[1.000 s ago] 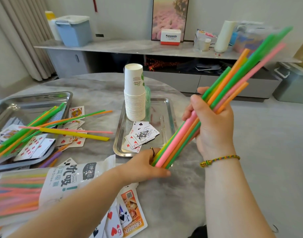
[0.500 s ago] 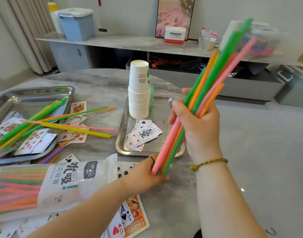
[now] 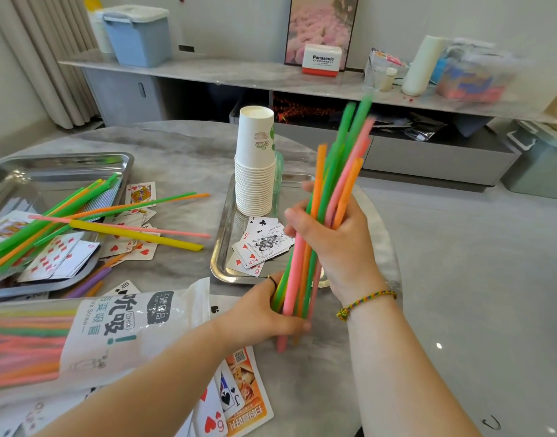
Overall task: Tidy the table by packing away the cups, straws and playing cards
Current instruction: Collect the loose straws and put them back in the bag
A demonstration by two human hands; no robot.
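Right now your right hand is clenched round the middle of a bundle of straws, and your left hand curls round its lower end. The bundle stands nearly upright at the near edge of the table, leaning a little to the right. It is a mix of green, pink and orange straws, and their lower tips are uneven, with one pink tip reaching down to the tabletop.

Just behind the bundle, a steel tray holds a tall stack of paper cups and a small heap of playing cards. To the left, loose straws lie across more cards, partly on a second tray. A printed bag of straws lies near your left forearm, overlapping cards by the table edge.

The tabletop is grey marble-look and rounded. Beyond it, a long sideboard carries a blue lidded bin, a Panasonic box and a white roll. A curtain hangs at the left.

The upper straw tips are blurred, as is the clutter at the sideboard's right end. The second tray and the bag are cut off by the left edge, and your right hand hides part of the first tray.
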